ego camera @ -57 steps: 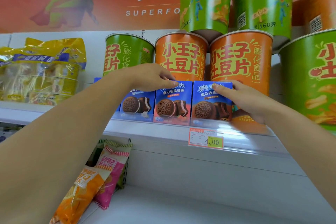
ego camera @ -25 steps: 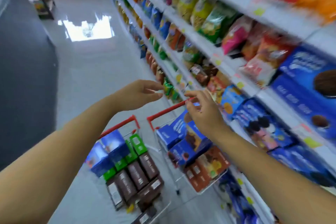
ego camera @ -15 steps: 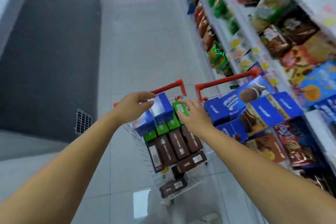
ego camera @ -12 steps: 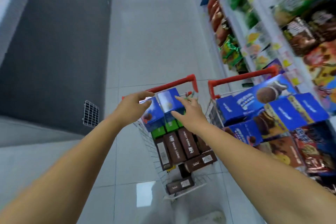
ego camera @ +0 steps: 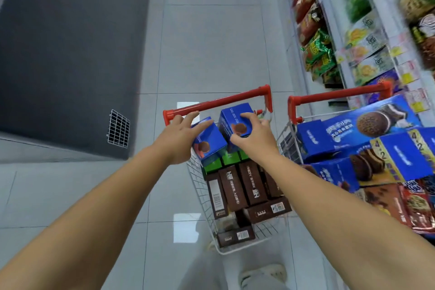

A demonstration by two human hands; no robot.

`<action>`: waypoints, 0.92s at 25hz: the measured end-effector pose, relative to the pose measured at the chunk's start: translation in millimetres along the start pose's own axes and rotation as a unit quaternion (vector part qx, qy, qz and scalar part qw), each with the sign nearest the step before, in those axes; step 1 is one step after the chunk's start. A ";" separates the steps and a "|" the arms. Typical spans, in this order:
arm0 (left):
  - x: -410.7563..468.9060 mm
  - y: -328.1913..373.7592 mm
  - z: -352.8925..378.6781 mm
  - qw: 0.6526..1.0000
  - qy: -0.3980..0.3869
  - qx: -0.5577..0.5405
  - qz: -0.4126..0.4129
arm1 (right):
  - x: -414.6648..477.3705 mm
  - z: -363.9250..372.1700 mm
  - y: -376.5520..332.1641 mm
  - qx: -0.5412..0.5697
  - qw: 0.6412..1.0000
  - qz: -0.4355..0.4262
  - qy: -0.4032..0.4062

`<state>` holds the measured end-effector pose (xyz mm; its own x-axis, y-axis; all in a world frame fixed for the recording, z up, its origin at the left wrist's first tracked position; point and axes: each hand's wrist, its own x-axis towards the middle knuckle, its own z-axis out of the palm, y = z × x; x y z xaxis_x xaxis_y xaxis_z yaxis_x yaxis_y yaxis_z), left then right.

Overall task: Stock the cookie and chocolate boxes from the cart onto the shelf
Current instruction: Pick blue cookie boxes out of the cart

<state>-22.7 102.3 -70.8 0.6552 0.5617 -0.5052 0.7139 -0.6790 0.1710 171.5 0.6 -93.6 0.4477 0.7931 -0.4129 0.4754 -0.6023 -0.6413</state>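
Turned from shelf (ego camera: 379,0) to cart (ego camera: 219,101); now gripping a blue box (ego camera: 235,117) with right hand (ego camera: 254,135), touching the neighbouring box (ego camera: 208,140) with straight-fingered left hand (ego camera: 180,140) (no grip yet); lifting next, probably.

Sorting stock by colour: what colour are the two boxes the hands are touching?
Both cookie boxes are blue with a brown cookie picture, seen in the head view.
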 end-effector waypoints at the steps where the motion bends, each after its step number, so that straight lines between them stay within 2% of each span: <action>1: 4.0 2.0 -0.7 1.000 -0.005 0.025 0.010 | -0.8 -12.1 5.5 0.032 0.999 0.010 -0.001; 3: 13.0 7.9 -2.1 0.999 -0.028 0.041 0.018 | -3.0 -35.8 24.1 0.117 0.992 0.041 -0.020; 6: 22.5 20.2 -0.7 0.997 -0.053 0.044 0.036 | -12.8 -64.3 50.3 0.274 0.953 0.121 -0.037; 8: 22.8 27.6 -3.1 0.998 -0.055 -0.020 0.038 | -21.0 -78.3 63.5 0.303 0.942 0.142 -0.021; 9: 22.1 30.3 -6.6 0.994 -0.066 -0.087 0.026 | -26.3 -84.8 68.1 0.307 0.941 0.145 -0.013; 10: 20.7 34.1 -12.5 0.981 -0.085 -0.172 0.010 | -32.7 -92.6 71.3 0.314 0.938 0.149 0.001; 12: 16.4 40.9 -26.4 0.926 -0.131 -0.352 -0.033 | -46.6 -107.5 72.7 0.346 0.923 0.164 0.028; 15: 8.5 61.9 -51.9 0.846 -0.143 -0.511 -0.044 | -69.5 -136.4 68.4 0.383 0.904 0.171 0.081; 18: 2.5 97.5 -77.1 0.793 -0.135 -0.594 -0.024 | -96.4 -170.1 64.1 0.387 0.900 0.150 0.129; 21: -3.7 142.3 -108.2 0.774 -0.114 -0.622 0.003 | -128.5 -207.3 52.9 0.380 0.897 0.133 0.181; 23: -6.5 177.8 -133.3 0.771 -0.127 -0.623 0.041 | -151.4 -233.4 43.3 0.391 0.886 0.122 0.218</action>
<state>132.8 41.0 75.7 0.7542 0.3226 -0.5719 0.4598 0.3623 0.8108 301.1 -166.7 92.1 0.7964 0.4346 -0.4206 -0.2690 -0.3683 -0.8899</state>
